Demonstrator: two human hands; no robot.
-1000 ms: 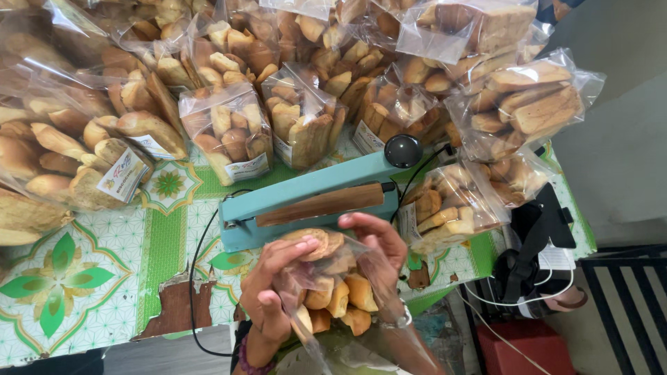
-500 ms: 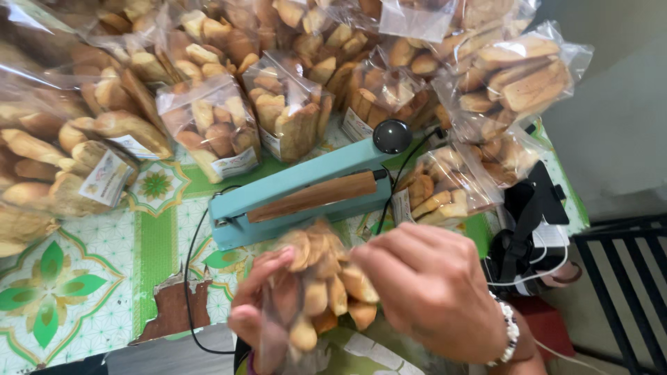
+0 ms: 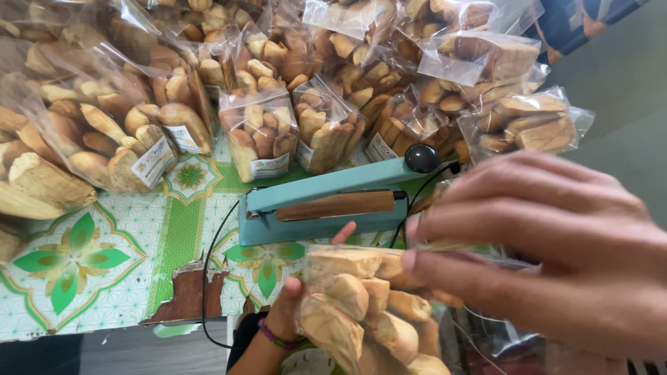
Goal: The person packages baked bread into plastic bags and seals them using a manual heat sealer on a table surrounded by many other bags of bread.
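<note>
Right now your left hand [image 3: 295,312] grips the bag [image 3: 361,305] from below-left — thumb on the front, one fingertip showing past its top edge. The clear bag is full of pale rusk pieces; it sits low centre, in front of the sealer [image 3: 326,205], its long axis running roughly up and down, open mouth toward the sealer. Your right hand [image 3: 549,257] is close to the lens and blurred, fingers pinching the bag's loose top plastic at the right.

The teal sealer lies on the table [image 3: 83,278] just beyond the bag, its long axis left to right and tilted up at the right — brown strip along the arm, black knob [image 3: 422,157] at the right end. A black cord [image 3: 208,278] loops from its left end over the table edge.

Behind the sealer, sealed bags [image 3: 257,132] of the same rusks stand stacked across the whole back, several with small white rectangular labels low on the front. The tablecloth is white with a green leaf pattern, torn at the front edge, where brown shows through.
</note>
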